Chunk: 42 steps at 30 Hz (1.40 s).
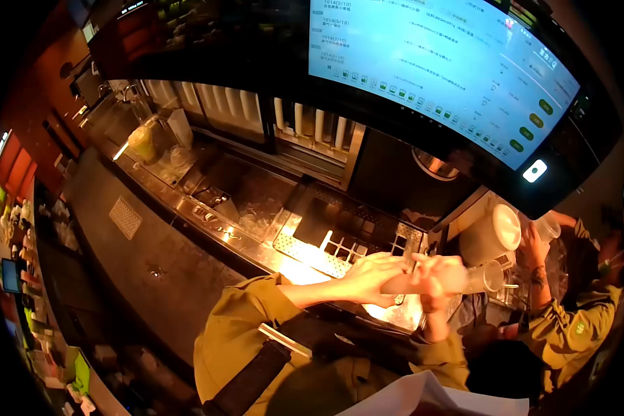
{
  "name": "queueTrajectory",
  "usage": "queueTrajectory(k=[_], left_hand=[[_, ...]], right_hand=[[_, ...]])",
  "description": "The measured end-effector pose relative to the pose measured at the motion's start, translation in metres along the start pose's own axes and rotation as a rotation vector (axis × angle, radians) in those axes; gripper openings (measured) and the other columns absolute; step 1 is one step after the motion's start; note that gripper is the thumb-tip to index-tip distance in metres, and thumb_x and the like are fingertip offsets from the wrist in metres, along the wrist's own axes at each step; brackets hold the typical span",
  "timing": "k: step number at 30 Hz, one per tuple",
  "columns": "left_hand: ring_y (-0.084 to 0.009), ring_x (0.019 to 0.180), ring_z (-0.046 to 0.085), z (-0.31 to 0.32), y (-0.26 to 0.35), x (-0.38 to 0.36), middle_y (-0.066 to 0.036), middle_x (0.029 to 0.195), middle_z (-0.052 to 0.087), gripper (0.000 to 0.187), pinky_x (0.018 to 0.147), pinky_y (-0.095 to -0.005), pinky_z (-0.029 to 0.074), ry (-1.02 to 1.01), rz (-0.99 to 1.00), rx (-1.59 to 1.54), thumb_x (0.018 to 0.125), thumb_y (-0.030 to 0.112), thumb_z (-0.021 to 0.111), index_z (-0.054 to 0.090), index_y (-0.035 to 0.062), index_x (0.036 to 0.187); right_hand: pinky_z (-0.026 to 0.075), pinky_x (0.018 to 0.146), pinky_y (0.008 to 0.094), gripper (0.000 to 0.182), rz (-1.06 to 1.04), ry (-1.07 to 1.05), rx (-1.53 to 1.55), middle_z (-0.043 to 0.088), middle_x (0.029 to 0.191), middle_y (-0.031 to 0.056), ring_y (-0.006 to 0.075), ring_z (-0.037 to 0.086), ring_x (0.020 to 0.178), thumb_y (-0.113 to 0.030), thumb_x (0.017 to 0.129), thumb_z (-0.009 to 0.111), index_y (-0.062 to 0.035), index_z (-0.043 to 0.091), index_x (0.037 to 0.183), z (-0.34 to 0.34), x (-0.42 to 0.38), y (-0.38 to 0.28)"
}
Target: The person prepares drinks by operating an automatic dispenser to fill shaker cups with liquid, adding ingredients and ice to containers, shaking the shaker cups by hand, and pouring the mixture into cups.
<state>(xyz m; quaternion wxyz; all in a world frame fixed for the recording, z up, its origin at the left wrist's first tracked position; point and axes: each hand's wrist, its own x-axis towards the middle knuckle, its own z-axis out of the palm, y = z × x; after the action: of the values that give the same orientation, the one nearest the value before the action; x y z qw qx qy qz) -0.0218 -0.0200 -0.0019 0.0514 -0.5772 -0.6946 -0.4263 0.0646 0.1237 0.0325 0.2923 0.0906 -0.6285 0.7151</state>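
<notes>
My left hand [376, 277] and my right hand [439, 276] are close together over the counter, both closed round a tilted, nearly sideways cylinder. A clear cup [489, 277] sticks out on the right of my right hand, its round end facing right. Motion smears my right hand, and the fingers hide most of the cup. Beneath and behind my hands lies a lit metal rack [312, 253] with square openings.
A co-worker's hand [534, 246] at the right holds a clear cup [549, 225], beside a white lidded tub [489, 232]. A large screen [444, 76] hangs above. Further left along the counter stand a yellow-green container [143, 142] and a tap [128, 91].
</notes>
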Motion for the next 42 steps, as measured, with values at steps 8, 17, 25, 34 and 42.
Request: queueTrajectory(k=[8,17,25,34,42], left_hand=[[-0.0313,0.109,0.052,0.001,-0.005,0.004,-0.017,0.115,0.056,0.061,0.099,-0.0412,0.037,-0.062,-0.065,-0.062,0.053,0.031,0.071,0.056,0.0049,0.106],[-0.0282,0.117,0.049,-0.002,0.001,0.007,-0.017,0.117,0.056,0.063,0.103,-0.0414,0.034,-0.084,-0.075,-0.024,0.056,0.033,0.071,0.055,0.0049,0.11],[-0.027,0.116,0.05,0.005,0.001,-0.001,-0.016,0.113,0.058,0.061,0.102,-0.0415,0.034,-0.056,-0.005,0.003,0.055,0.03,0.073,0.056,0.0047,0.107],[-0.0262,0.116,0.05,0.004,0.01,-0.001,-0.012,0.117,0.057,0.057,0.101,-0.0416,0.036,-0.133,-0.065,0.009,0.057,0.03,0.071,0.058,0.0044,0.107],[-0.028,0.115,0.05,-0.005,0.014,0.013,-0.012,0.112,0.059,0.053,0.099,-0.042,0.037,-0.148,-0.073,0.027,0.056,0.027,0.074,0.059,0.0066,0.102]], right_hand=[[0.039,0.096,0.0369,0.028,0.037,-0.052,0.175,0.058,0.082,0.0064,0.0191,0.061,0.071,-0.005,0.073,0.061,-0.0069,0.045,0.096,-0.01,0.004,0.012],[0.035,0.097,0.0303,0.02,0.006,-0.35,-0.775,0.062,0.081,0.0011,0.017,0.06,0.081,-0.001,0.075,0.062,-0.0031,0.056,0.094,-0.002,0.02,-0.077],[0.043,0.09,0.0356,0.02,0.057,-0.067,-0.448,0.061,0.093,0.0107,0.021,0.06,0.087,-0.004,0.075,0.064,-0.0024,0.053,0.092,0.005,-0.002,-0.025],[0.038,0.096,0.0422,0.034,-0.105,-0.101,0.06,0.056,0.074,0.0014,0.0199,0.06,0.085,-0.018,0.074,0.068,-0.0051,0.048,0.099,-0.002,-0.009,-0.005],[0.045,0.087,0.0347,0.027,0.019,0.044,-0.381,0.064,0.09,0.0021,0.0188,0.061,0.083,-0.014,0.07,0.068,-0.0085,0.06,0.095,0.003,-0.004,-0.001]])
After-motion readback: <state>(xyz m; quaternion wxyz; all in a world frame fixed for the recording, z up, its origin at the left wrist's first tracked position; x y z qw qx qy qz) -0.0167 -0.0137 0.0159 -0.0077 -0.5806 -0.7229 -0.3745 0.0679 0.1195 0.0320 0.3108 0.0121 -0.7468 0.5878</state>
